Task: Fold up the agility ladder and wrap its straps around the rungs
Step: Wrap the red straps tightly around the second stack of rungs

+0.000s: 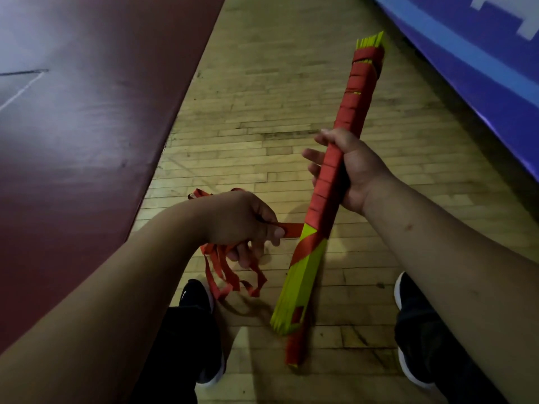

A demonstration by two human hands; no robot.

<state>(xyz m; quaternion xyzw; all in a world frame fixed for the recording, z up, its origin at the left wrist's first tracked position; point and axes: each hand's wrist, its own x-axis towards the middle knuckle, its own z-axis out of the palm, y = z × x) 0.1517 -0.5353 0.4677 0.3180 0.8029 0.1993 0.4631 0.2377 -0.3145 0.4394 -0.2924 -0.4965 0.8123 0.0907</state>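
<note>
well, in the head view the right hand [358, 173] is gripping the stacked rungs [303, 275] at mid-length, fingers curled round the already wound part. it is holding the bundle slanted from one o'clock down to six, above the wooden floor [262, 83], so turns can be laid on. the left hand [239, 220], at nine o'clock of the bundle, is pinching the red strap [293, 230] between thumb and fingers and pulling it taut (slack loops [227, 275] are dangling below). i judge the bare yellow lower stretch is next.

Dim indoor light leaves a pale sheen on the maroon mat [73, 126] left of the left hand [242, 223]. Soft shadows lie on the wooden floor [262, 83] below that hand. The picture is slightly soft, and its edges bend.
</note>
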